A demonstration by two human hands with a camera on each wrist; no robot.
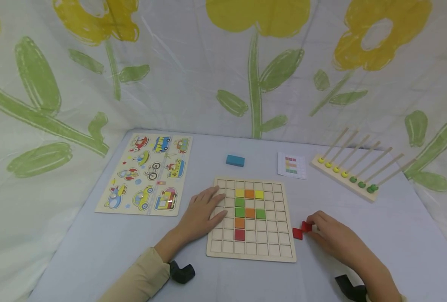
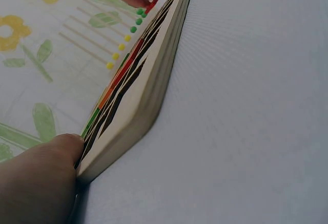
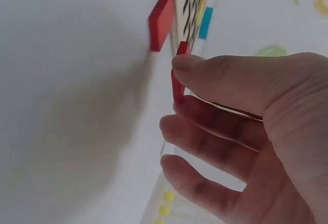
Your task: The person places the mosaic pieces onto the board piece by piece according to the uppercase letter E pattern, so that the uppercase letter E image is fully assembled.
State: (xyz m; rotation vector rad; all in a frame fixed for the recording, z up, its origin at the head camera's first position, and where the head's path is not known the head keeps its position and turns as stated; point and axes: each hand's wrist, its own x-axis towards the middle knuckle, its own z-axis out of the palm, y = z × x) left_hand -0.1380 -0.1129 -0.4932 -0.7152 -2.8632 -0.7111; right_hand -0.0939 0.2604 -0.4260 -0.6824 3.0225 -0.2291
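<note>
A wooden grid board (image 1: 263,250) lies on the table in the head view, with yellow, orange, green and red square tiles in some cells. Across its left edge rests my left hand (image 1: 202,213), fingers spread; the thumb (image 2: 66,146) touches the board's edge in the left wrist view. My right hand (image 1: 331,235) is right of the board and pinches a red tile (image 3: 179,75) between thumb and forefinger. Another red tile (image 3: 161,21) lies on the table beside the board's right edge, just left of the held one.
Behind the board lies a blue block (image 1: 235,160), with a pattern card (image 1: 292,165) to its right. A wooden rack with upright rods and beads (image 1: 344,178) stands at the back right. At the left is a vehicle picture puzzle (image 1: 142,174). A flowered curtain (image 1: 170,84) hangs behind.
</note>
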